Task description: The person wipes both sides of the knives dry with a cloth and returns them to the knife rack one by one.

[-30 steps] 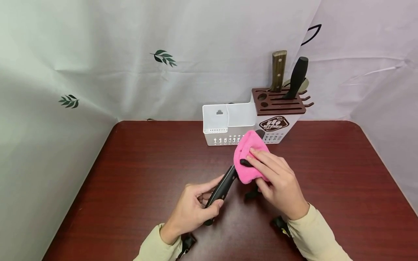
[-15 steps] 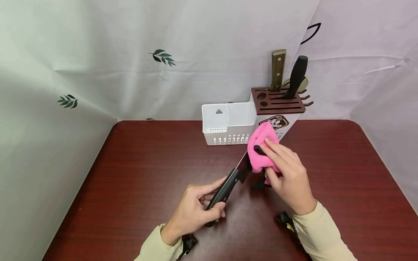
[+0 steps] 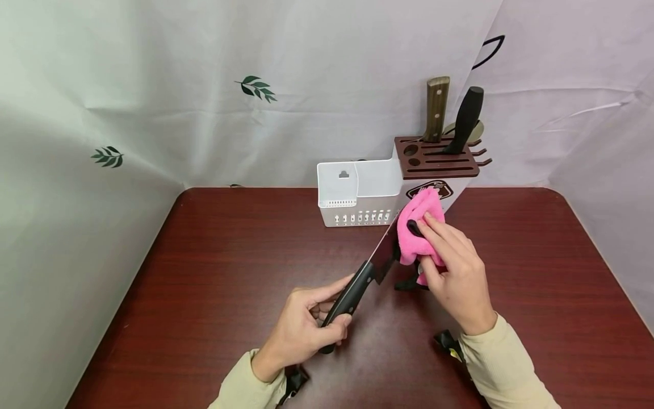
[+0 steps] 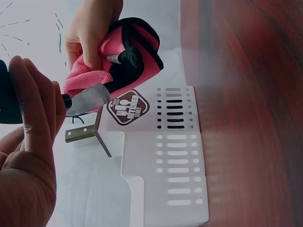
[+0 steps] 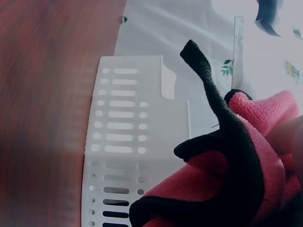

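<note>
In the head view my left hand (image 3: 304,326) grips the black riveted handle of a knife (image 3: 349,301), its broad blade slanting up and to the right. My right hand (image 3: 455,267) pinches a pink cloth (image 3: 421,227) with black edging, folded around the far part of the blade. That part of the blade is hidden by the cloth. In the left wrist view, a short stretch of bare blade (image 4: 90,100) shows between the left fingers and the cloth (image 4: 137,56). The right wrist view shows the cloth's black trim (image 5: 236,156) up close, with little of the hand visible.
Behind the hands stands a white knife holder (image 3: 357,210) with a brown slotted top (image 3: 434,167) and side hooks. A wooden-handled knife (image 3: 435,111) and a black-handled one (image 3: 466,120) stand in its slots. The reddish-brown table (image 3: 219,255) meets pale curtains (image 3: 179,85) at the back.
My right hand has moved the cloth up and to the right along the blade, baring more of it near the handle. The left hand and the handle have stayed nearly still.
</note>
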A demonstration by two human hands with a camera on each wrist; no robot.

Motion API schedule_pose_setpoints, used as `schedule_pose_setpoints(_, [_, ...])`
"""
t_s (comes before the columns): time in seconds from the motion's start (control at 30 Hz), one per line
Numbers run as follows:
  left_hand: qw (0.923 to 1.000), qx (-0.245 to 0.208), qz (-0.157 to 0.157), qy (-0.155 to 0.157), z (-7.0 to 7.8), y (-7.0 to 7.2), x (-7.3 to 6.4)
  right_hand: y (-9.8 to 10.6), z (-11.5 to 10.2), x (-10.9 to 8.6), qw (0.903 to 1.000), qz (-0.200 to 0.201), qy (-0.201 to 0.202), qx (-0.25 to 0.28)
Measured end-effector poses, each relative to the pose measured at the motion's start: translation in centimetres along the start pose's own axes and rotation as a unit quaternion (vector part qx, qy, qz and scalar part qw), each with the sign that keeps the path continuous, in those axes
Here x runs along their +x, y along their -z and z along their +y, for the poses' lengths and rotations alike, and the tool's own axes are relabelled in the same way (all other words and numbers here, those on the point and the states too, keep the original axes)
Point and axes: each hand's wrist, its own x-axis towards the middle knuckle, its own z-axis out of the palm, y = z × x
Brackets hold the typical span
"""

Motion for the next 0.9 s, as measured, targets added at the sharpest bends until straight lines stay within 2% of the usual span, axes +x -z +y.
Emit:
schedule_pose_setpoints(0.23, [0.9997,-0.019,0.014,-0.006,0.05,0.15,-0.02,-0.22,-0.14,-0.08,0.9999,-0.005,0.012,0.005])
schedule_pose_setpoints(0.53, [0.9996,-0.010,0.024,-0.014,0.02,0.20,0.08,-0.28,-0.30,-0.07,0.9990,-0.015,0.037,0.017])
schedule_pose_setpoints(0.9, [0.9990,-0.007,0.042,-0.015,0.01,0.19,0.07,-0.23,-0.48,-0.31,0.9944,-0.070,0.071,0.036])
